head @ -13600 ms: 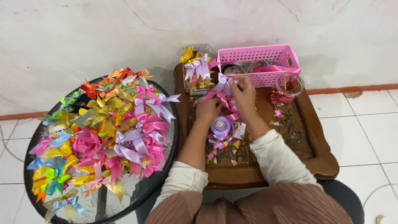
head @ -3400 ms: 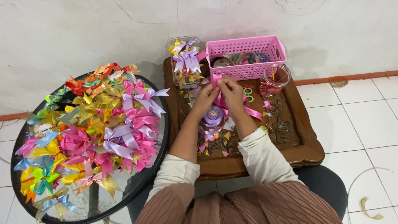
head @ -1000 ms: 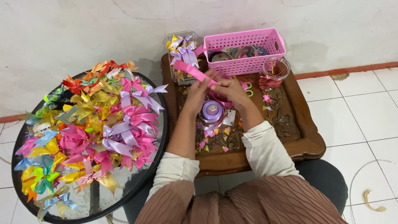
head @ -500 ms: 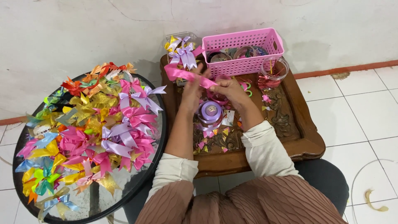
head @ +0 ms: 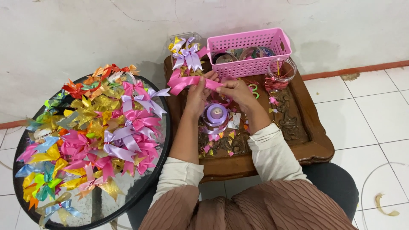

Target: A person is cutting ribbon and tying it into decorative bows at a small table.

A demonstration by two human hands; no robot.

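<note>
My left hand [head: 197, 94] and my right hand [head: 238, 90] both pinch a strip of pink ribbon [head: 183, 81] above the carved wooden table [head: 311, 140]. The ribbon's loose end curls out to the left, past the table's edge. Right below my hands stands a lilac ribbon spool [head: 216, 114]. Small ribbon scraps [head: 221, 138] lie scattered on the wood around it.
A round dark tray [head: 140, 187] at left carries a heap of several coloured ribbon bows [head: 98, 127]. A pink basket [head: 249, 51] stands at the table's back, a clear box with lilac and yellow bows [head: 186, 53] to its left, a glass jar [head: 279, 74] to its right.
The pink ribbon, held slanting up to the left a second ago, now lies lower with its free end drooping left. My hands stay together above the lilac spool.
</note>
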